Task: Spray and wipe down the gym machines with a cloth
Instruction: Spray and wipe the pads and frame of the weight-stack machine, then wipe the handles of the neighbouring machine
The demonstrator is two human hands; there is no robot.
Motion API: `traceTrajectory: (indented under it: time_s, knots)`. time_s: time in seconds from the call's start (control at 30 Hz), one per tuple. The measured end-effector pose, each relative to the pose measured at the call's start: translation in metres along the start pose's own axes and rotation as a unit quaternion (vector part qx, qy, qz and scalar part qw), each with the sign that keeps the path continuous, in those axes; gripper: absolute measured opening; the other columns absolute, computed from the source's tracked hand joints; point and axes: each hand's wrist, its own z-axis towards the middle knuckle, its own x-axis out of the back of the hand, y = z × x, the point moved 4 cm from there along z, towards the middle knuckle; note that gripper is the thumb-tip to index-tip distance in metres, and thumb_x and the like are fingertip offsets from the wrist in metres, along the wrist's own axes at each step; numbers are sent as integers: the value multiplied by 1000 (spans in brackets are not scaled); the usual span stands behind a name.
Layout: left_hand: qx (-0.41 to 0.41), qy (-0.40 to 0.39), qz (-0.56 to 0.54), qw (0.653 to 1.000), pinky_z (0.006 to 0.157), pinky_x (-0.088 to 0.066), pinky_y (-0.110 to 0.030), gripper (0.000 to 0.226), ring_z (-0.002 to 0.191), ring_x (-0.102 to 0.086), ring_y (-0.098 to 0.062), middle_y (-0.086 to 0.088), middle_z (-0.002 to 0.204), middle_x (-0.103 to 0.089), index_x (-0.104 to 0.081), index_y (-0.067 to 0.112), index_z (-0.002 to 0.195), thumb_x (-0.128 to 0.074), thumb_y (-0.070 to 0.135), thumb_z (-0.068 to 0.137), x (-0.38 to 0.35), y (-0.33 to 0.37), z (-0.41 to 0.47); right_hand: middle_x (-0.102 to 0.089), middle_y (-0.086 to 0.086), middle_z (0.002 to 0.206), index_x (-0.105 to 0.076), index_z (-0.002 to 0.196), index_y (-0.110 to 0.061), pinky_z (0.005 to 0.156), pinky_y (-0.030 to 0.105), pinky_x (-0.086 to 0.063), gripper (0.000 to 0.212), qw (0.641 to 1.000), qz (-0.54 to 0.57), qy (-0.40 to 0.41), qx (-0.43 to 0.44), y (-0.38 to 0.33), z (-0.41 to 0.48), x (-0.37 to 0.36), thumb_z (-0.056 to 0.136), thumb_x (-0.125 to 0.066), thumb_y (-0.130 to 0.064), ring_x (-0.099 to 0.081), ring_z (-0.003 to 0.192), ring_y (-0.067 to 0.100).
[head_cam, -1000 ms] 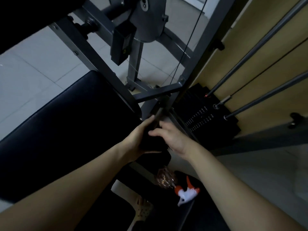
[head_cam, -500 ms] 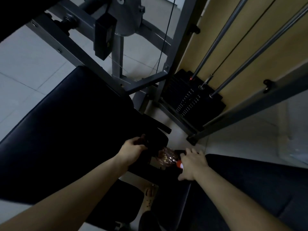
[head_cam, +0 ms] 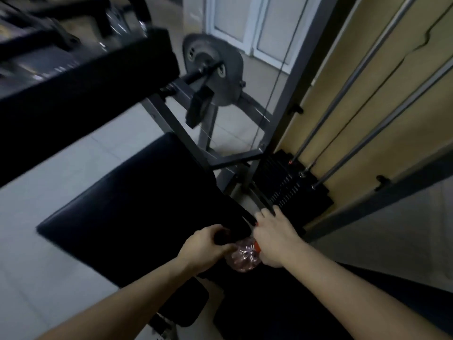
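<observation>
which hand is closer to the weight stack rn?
Right. The right hand sits just below the weight stack, on the spray bottle; the left hand is further left, holding a dark cloth.

No text, brand or number can be read. The weight stack (head_cam: 294, 192) of the gym machine (head_cam: 302, 69) carries rows of small pale marks down its dark front, but they are too small and dim to tell as numbers.
</observation>
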Motion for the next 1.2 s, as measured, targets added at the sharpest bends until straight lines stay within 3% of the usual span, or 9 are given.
traceTrajectory:
  time_s: [0.13,0.27,0.47,0.6,0.73,0.83,0.93,1.0,1.2]
  knots:
    - [-86,73,98,989,91,-45,-22,77,117,-61,-12,11,127,-60,-50,42,143,-71,71,75,38,63,-69,-39,15,145,-64,125,-14,119,56,-18,52,996,8,77,48,18,-65,93,86,-60,-48,-33,136,33]
    - [-130,193,145,962,70,-40,-23,65,81,-53,-10,10,102,-44,-63,42,126,-66,79,73,80,109,-135,-26,12,159,-68,119,-12,121,53,-14,45,984,28,148,97,20,-118,172,86,-60,-42,-19,147,31]
    - [-144,324,94,930,72,-50,-30,48,86,-60,-9,12,106,-55,-74,35,104,-66,73,76,143,129,-224,-20,6,164,-74,94,-17,120,47,-19,26,943,11,259,209,-9,-183,271,82,-60,-35,-17,148,27]
    - [-130,355,19,926,72,-51,-38,31,83,-60,-7,7,98,-58,-75,32,91,-75,60,76,182,115,-266,-19,3,160,-53,129,-25,111,43,-36,47,899,95,334,266,-36,-202,314,83,-62,-28,-30,142,26]
    - [-92,411,-40,906,69,-52,-40,44,78,-63,-15,2,86,-60,-72,21,81,-78,63,70,223,91,-294,-29,-3,157,-15,155,-30,108,44,-44,89,832,315,368,270,-59,-190,335,86,-68,-50,-39,140,20]
    - [-99,424,-105,894,69,-58,-48,54,73,-69,-15,2,80,-68,-69,27,78,-76,76,58,248,70,-302,-50,-2,141,-27,152,-23,91,30,-55,91,742,544,287,268,-82,-168,341,82,-75,-54,-55,124,15]
    - [-132,401,-138,896,73,-58,-54,56,79,-72,-24,-2,84,-72,-72,23,87,-82,71,59,271,49,-298,-67,0,104,-58,119,-14,63,15,-52,46,663,654,227,284,-115,-147,349,85,-78,-37,-67,87,4]
    - [-148,390,-153,896,76,-58,-57,45,82,-73,-27,-5,87,-74,-75,20,91,-82,57,66,290,29,-295,-68,-1,85,-61,98,-15,60,16,-51,28,626,681,247,289,-136,-130,361,85,-78,-34,-69,73,2]
    - [-176,287,-188,923,95,-57,-50,42,101,-74,-19,1,104,-77,-75,27,106,-82,45,68,349,-25,-286,-72,10,90,-64,99,-10,78,38,-59,28,645,671,279,236,-189,-71,413,94,-68,-37,-71,84,20]
